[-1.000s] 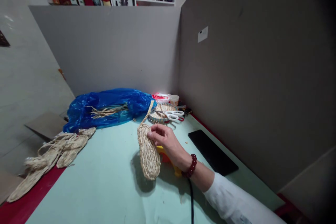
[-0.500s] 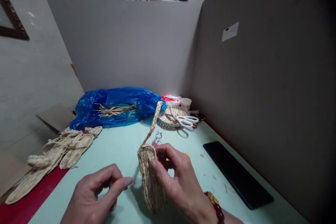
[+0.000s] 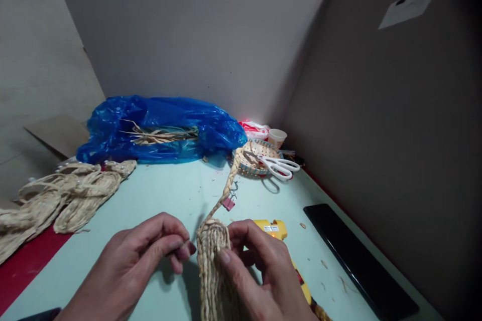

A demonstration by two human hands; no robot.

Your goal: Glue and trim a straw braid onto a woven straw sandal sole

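A woven straw shoe sole stands on edge in the middle, its long rows of plaited straw facing me. From its top a braided straw strip reaches up and away, leaning right. My right hand grips the sole's right side, thumb on the near face and fingers behind. Just left of the sole, apart from it, my left hand has thumb and fingertips pinched together; whether anything is between them is too small to make out. Partly hidden behind my right hand lies a yellow tool, like a glue gun.
Straw slippers lie at the left. A blue plastic bag with straw strands is at the back. White-handled scissors rest on a small woven basket near a cup. A pink binder clip and black slab lie nearer.
The view has tipped down and come closer. My left hand has moved nearer the sole, its fingertips drawn together. More of the yellow tool shows; my right hand keeps its hold.
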